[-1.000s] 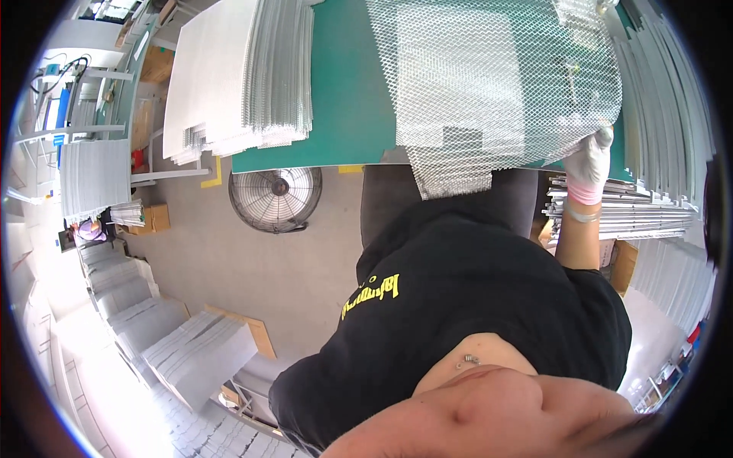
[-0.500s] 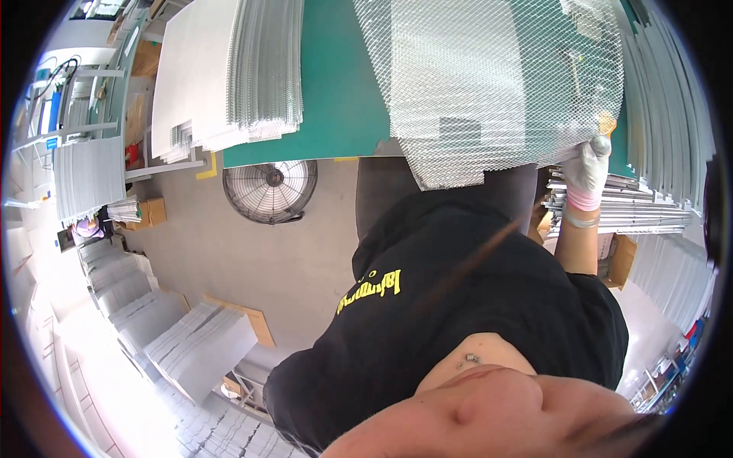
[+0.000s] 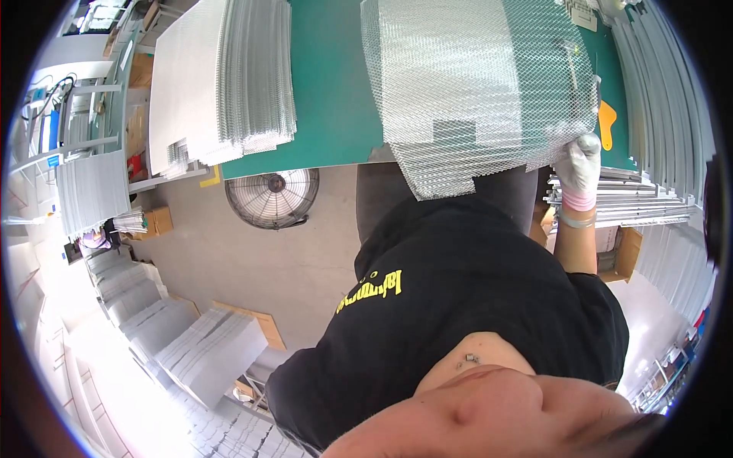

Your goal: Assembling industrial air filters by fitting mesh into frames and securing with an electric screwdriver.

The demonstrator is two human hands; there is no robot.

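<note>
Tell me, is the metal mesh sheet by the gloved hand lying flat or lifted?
Mostly flat: the mesh sheet spreads across the green table, its near edge overhanging, right hand at its corner.

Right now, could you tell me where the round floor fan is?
In the head view the floor fan stands on the grey floor just below the green table's edge, under the stacked mesh sheets.

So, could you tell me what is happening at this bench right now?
A person in a black shirt stands at a green table. Their gloved right hand grips the corner of a sheet of silver metal mesh overhanging the table's near edge. The left hand is out of view. A stack of similar mesh sheets lies beside it; a fan stands on the floor.
</note>
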